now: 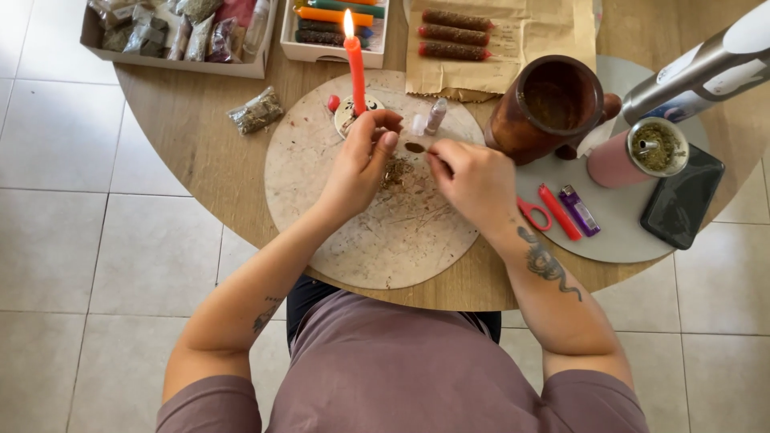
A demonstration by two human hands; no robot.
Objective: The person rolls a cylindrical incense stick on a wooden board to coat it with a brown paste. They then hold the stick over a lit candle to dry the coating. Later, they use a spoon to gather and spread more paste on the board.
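My left hand (365, 156) and my right hand (473, 178) meet over a round pale board (401, 240) on the wooden table (192, 136). Between their fingertips they pinch a thin, small piece with a dark brown spot (415, 147) on it; what it is made of I cannot tell. Loose dried herbs (395, 171) lie on the board under the hands. A lit red candle (355, 68) stands upright just behind my left hand. A small vial (435, 115) stands behind the fingertips.
A brown wooden mortar (549, 104) stands right of the board. On a grey mat lie red scissors (533, 214), a red and a purple lighter (578, 210), a pink cup (638, 152), a dark phone (682, 196). Boxes of herb bags (172, 32) and candles (333, 24) line the far edge.
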